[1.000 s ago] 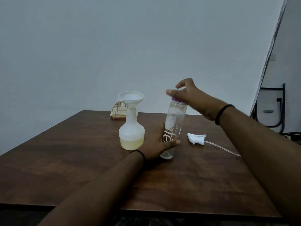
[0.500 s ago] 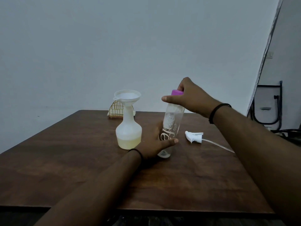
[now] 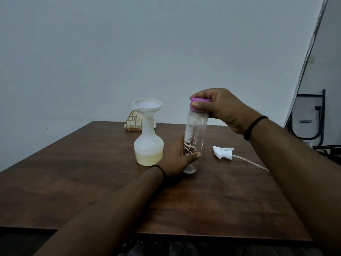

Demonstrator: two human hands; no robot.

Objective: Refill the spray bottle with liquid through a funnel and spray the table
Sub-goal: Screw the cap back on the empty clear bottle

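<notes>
A white spray bottle stands on the brown table, pale yellow liquid in its lower part and a white funnel seated in its neck. Just to its right stands a clear, nearly empty bottle with white lettering and a purple cap. My left hand wraps the clear bottle's lower part. My right hand grips the purple cap from above. The white spray head with its thin tube lies on the table to the right.
A small gold wire holder stands at the table's far edge behind the spray bottle. A white wall runs behind the table. A black metal frame and cables are at the far right, off the table.
My right hand has come down from hovering over the clear bottle and closed its fingers round the purple cap. My left hand has kept its hold on the bottle.
</notes>
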